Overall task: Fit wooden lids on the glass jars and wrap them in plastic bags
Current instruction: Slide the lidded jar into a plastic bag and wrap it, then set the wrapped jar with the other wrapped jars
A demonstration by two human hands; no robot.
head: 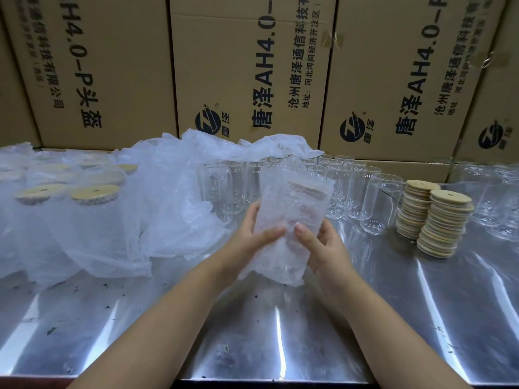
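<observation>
left hand [250,240]: fingers round wrapped jar [295,203] | right hand [328,248]: likewise | forearms angled inward

2 hands [252,240] [325,248], 1 wrapped jar [292,214], 2 stacks of wooden lids [415,211] [443,228]

One wide-angle head view looks forward and down across the steel table [280,332], close above the left hand [252,240] and right hand [323,248], facing stacked cardboard boxes [252,66].
</observation>
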